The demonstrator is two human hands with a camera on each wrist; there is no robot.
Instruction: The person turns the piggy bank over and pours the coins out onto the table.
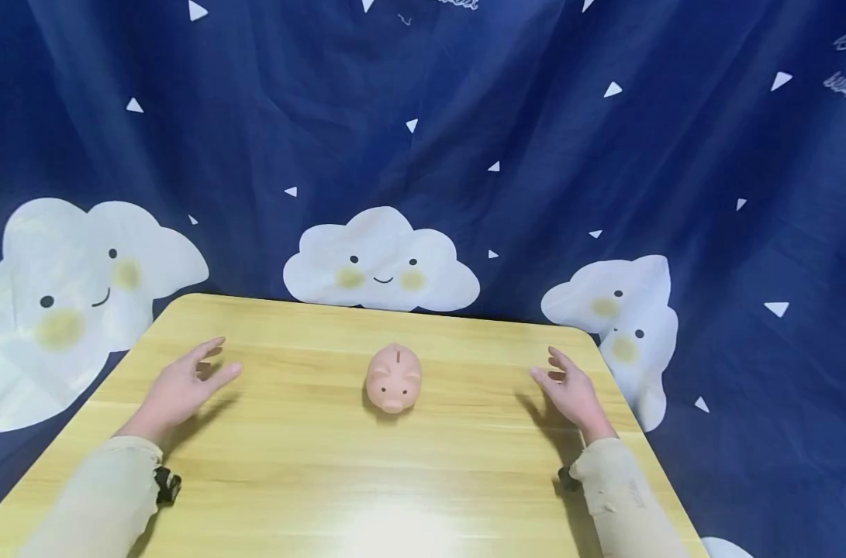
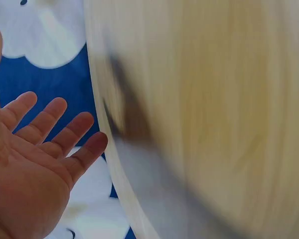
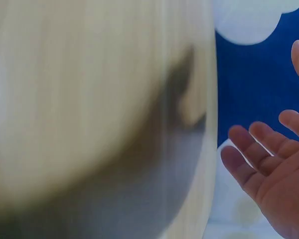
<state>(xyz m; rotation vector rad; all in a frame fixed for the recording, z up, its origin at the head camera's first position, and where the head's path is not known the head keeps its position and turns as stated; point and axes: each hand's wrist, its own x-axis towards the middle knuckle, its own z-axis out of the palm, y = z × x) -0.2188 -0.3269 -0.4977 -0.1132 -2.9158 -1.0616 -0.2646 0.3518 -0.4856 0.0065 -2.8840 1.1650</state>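
Nearest, two pale beige cloth sleeves (image 1: 94, 504) reach in from the lower corners, a small black wrist-worn device (image 1: 167, 486) showing at the inner side of the left one and a similar dark piece (image 1: 568, 480) at the right. Beyond the cuffs, the left hand (image 1: 185, 387) and the right hand (image 1: 571, 395) hover over a light yellow wood-grain table (image 1: 290, 465), well apart, each casting a shadow on it. Both hands hold nothing; in the wrist views their fingers are spread and relaxed. Between them, touching neither, a smooth pink pig-shaped coin bank (image 1: 393, 380) stands upright on the tabletop, snout toward the near side, a dark slot along its top. Behind the table's far edge hangs a deep blue fabric curtain (image 1: 520, 93) printed with small white triangles (image 1: 612, 90) and smiling white clouds (image 1: 381, 236) with yellow cheeks.
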